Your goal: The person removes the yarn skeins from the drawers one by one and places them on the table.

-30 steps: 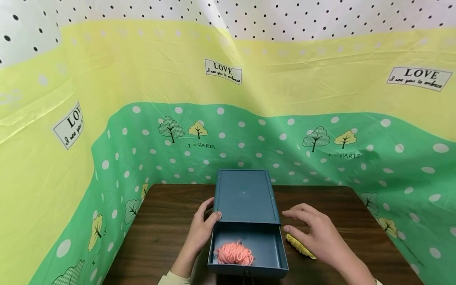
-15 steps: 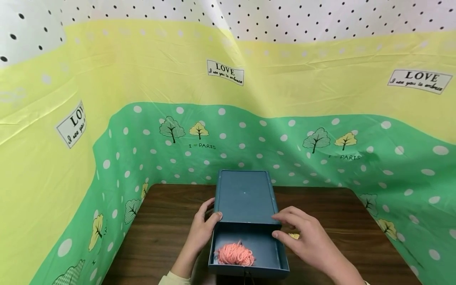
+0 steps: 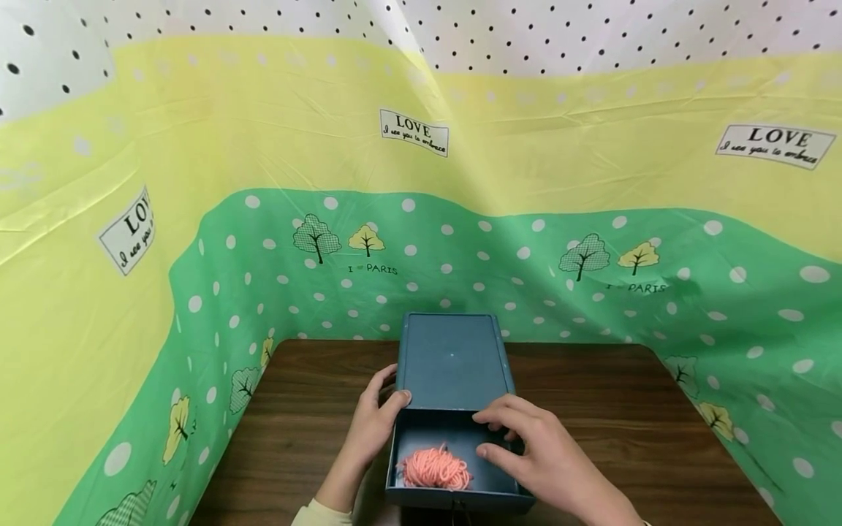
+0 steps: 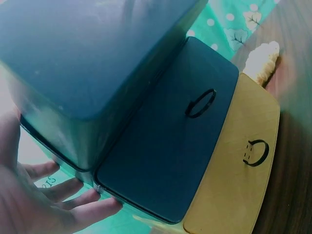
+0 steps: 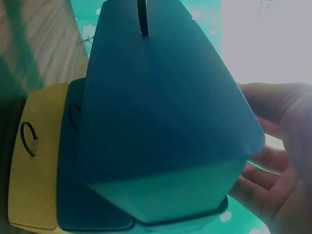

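Dark wood bench [image 3: 289, 416]; my left hand [image 3: 373, 420] braces blue drawer unit [image 3: 452, 365], fingers straight. Right hand [image 3: 538, 443] reaches over pulled-out drawer [image 3: 427, 499], fingers parted, nothing visible pinched. Pink yarn [image 3: 434, 469] lies front-left inside; hasty push could snag loose strand.

The drawer [image 3: 424, 498] is open from above, but the box [image 3: 454, 358] roofs its back. Pink yarn [image 3: 434, 469] takes up the front left; the right hand [image 3: 536, 449] blocks the right side. The left hand [image 3: 375, 420] bars the box's left flank. Bare table [image 3: 276, 438] gives room outside both hands; a curtain [image 3: 454, 285] stands behind.
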{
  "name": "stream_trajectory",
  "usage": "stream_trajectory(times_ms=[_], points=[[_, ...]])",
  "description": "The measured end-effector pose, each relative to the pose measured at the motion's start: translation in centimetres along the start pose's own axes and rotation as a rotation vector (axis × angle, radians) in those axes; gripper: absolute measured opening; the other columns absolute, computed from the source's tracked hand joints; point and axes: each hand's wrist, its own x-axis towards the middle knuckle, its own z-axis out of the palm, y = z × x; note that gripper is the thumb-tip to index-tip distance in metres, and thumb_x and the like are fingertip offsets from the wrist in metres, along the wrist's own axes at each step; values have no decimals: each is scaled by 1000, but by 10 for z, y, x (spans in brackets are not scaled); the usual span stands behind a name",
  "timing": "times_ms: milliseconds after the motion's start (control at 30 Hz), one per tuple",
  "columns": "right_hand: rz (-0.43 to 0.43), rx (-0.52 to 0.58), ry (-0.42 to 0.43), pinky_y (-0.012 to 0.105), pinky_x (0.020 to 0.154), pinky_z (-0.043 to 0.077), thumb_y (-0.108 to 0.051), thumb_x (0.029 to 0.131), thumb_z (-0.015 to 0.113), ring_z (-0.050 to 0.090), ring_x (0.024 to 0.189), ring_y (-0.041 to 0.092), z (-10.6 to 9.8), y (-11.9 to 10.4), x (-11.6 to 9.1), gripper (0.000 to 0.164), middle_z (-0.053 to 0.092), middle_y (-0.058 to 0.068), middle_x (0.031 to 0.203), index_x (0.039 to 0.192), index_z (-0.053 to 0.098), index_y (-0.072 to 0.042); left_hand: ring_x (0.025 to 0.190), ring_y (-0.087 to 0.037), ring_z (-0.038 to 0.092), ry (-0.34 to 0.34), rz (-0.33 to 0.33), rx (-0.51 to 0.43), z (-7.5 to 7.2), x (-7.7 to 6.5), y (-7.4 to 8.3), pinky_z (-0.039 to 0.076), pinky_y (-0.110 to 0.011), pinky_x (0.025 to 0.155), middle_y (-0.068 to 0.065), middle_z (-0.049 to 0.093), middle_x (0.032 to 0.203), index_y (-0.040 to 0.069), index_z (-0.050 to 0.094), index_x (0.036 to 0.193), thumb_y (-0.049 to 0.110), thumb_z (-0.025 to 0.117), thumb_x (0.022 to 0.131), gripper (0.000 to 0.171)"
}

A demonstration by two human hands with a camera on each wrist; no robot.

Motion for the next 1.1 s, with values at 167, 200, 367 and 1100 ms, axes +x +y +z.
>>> stream_trajectory(times_ms=[167, 200, 367, 1100], points=[[-2, 28, -35, 27, 72, 55, -32, 92, 77, 63, 91, 8, 7, -1, 3, 28, 64, -18, 113, 118, 70, -35, 133, -38, 52, -16, -10, -1, -1, 1, 1, 49, -42, 98, -20, 52, 147, 9, 48, 151, 19, 62, 96, 58], [-3, 33, -44, 27, 72, 55, -32, 92, 78, 63, 91, 10, 8, -1, 3, 27, 64, -17, 113, 118, 70, -35, 133, -38, 52, -17, -11, 0, -1, 2, 1, 49, -42, 98, -20, 52, 147, 9, 48, 151, 20, 63, 96, 58], [-30, 71, -114, 29, 74, 56, -27, 94, 76, 64, 93, 10, 14, 0, 5, 23, 67, -10, 114, 117, 72, -30, 133, -38, 52, -30, -21, -10, -1, 2, 0, 51, -43, 97, -20, 51, 147, 9, 47, 151, 20, 64, 96, 58], [-47, 80, -366, 25, 74, 56, -30, 93, 77, 64, 87, -1, 25, 0, 24, 19, 68, -19, 103, 112, 75, -28, 128, -36, 54, -31, -57, -41, -2, 4, 2, 56, -40, 86, -20, 49, 148, 9, 47, 150, 19, 65, 96, 58]])
